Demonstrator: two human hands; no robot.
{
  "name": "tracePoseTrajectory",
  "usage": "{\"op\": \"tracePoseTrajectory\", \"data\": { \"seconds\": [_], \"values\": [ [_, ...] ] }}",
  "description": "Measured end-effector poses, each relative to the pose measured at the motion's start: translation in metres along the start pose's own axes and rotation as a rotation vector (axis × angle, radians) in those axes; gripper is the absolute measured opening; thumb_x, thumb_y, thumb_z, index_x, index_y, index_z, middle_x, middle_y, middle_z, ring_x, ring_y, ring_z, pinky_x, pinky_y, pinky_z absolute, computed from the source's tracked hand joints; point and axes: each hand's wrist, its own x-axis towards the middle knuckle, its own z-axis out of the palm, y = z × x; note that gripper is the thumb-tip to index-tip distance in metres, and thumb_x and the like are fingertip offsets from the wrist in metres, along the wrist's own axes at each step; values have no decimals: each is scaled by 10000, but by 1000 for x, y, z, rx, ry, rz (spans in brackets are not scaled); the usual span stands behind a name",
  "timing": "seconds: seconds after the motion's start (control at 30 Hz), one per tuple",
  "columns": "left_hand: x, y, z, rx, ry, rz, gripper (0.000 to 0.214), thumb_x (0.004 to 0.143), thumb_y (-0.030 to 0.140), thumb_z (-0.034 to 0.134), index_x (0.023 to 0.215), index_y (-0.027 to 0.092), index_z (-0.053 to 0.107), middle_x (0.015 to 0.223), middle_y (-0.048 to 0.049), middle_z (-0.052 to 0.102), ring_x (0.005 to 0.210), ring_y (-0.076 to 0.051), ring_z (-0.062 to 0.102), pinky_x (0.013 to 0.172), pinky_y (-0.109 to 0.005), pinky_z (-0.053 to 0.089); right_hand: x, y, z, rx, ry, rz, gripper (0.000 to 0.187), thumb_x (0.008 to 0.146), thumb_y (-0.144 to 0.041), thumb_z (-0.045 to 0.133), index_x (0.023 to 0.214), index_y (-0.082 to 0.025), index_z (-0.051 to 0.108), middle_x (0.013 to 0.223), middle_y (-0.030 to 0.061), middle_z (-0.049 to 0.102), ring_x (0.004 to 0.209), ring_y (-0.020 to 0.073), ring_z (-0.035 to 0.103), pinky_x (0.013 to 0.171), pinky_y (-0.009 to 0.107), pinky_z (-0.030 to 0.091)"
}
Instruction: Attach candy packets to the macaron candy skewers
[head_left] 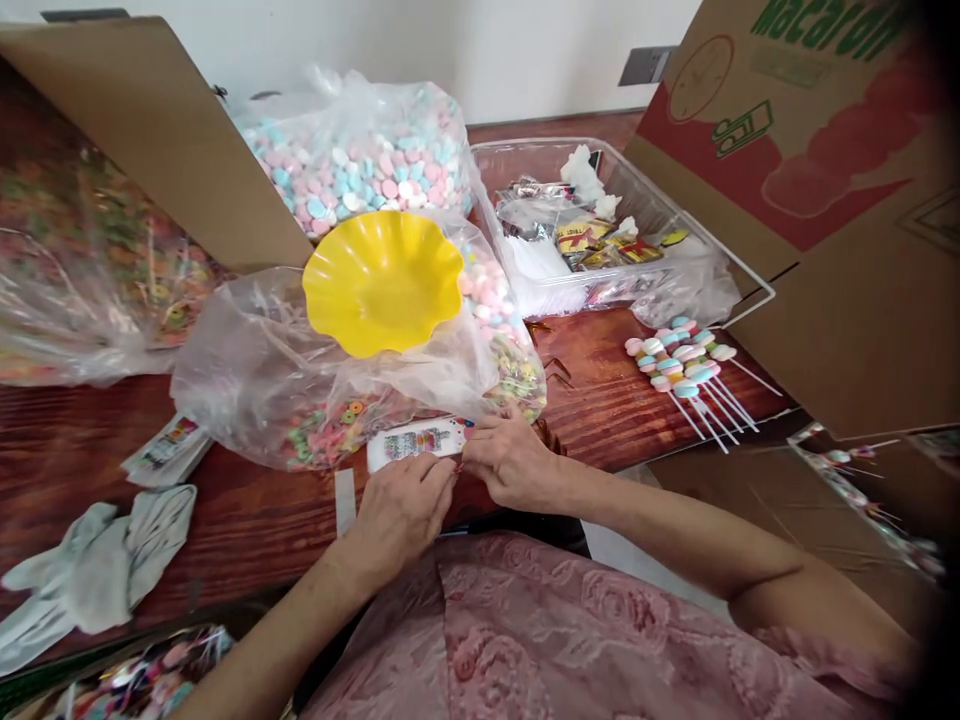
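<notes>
In front of me, at the table's near edge, lies a white printed packet with coloured pictures. My left hand is closed over its lower edge, fingers bent. Closed at the packet's right end is my right hand, its thumb and fingers pinched together. The fingertips of both hands almost meet there, and what lies between them is largely hidden. Just behind the packet rests a clear plastic bag of coloured candy rings, with a yellow scalloped bowl on top.
Marshmallow skewers lie on the table at right, beside a cardboard box. A clear tray holds wrapped packets. Behind the bowl stands a bag of pastel marshmallows. White gloves and a stack of printed bags lie at left.
</notes>
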Motion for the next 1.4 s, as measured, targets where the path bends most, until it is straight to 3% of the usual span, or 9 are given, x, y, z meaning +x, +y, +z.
{"op": "tracePoseTrajectory", "data": {
  "seconds": [0.1, 0.23, 0.43, 0.63, 0.8, 1.0, 1.13, 1.23, 1.4],
  "values": [
    [-2, 1, 12, 85, 109, -22, 314, 972, 235, 376, 915, 155, 674, 844, -98, 674, 754, -199, 590, 695, -322, 459, -5, -5, 8, -13, 111, 52, 195, 874, -162, 519, 728, -165, 648, 767, 36, 697, 761, 162, 540, 726, 347, 256],
    [0, -5, 11, -382, 105, -154, 296, 939, 296, 416, 797, 153, 631, 759, -61, 636, 694, -159, 562, 672, -289, 458, -15, -21, 17, -160, 427, -17, 245, 928, -161, 485, 1070, -203, 680, 1105, 45, 726, 1030, 219, 559, 817, 409, 266],
    [-5, -17, -6, -1323, -384, -524, 305, 769, 449, 634, 760, 144, 620, 633, -9, 614, 474, -91, 503, 461, -201, 384, -20, -23, 20, -226, 526, -275, 233, 968, -207, 515, 1157, -227, 651, 1182, 7, 703, 1183, 211, 501, 924, 455, 258],
    [-14, -21, -5, -1397, -586, -611, 332, 701, 446, 735, 719, 130, 632, 631, -34, 640, 445, -89, 517, 434, -191, 352, -16, -16, 16, -114, 349, -423, 214, 971, -173, 453, 928, -207, 659, 833, -19, 693, 887, 137, 530, 880, 418, 270],
    [-12, -8, -4, -905, -315, -357, 314, 859, 435, 586, 798, 152, 707, 730, -55, 659, 619, -132, 567, 584, -237, 434, -14, -19, 29, -89, 322, -210, 146, 811, -99, 491, 699, -165, 558, 686, -7, 623, 745, 147, 463, 801, 404, 236],
    [-15, -4, 7, -458, 116, -111, 293, 915, 283, 489, 796, 167, 731, 741, -59, 662, 689, -148, 582, 675, -260, 448, -27, -17, 14, -95, 416, -27, 171, 864, -127, 521, 894, -211, 667, 864, 9, 714, 890, 174, 547, 847, 397, 256],
    [-15, -15, 8, -758, 286, -340, 202, 825, 325, 627, 759, 174, 744, 704, -34, 673, 662, -139, 605, 637, -240, 466, -46, 42, -18, -140, 538, 400, 229, 946, -234, 486, 964, -234, 714, 1020, 49, 730, 966, 193, 589, 867, 364, 331],
    [-10, -17, 12, -1070, 329, -645, 245, 717, 413, 740, 763, 173, 745, 673, -24, 676, 569, -121, 591, 547, -224, 453, -48, 98, -27, -205, 334, 754, 243, 902, -343, 542, 812, -195, 713, 906, 99, 705, 888, 224, 584, 786, 331, 369],
    [-6, -5, 18, -1328, 296, -870, 430, 542, 476, 864, 775, 140, 733, 583, -20, 660, 464, -103, 569, 448, -189, 405, -44, 138, -21, -170, 274, 761, 153, 828, -223, 529, 725, -183, 636, 822, 104, 676, 781, 208, 567, 690, 304, 359]
  ]
}}
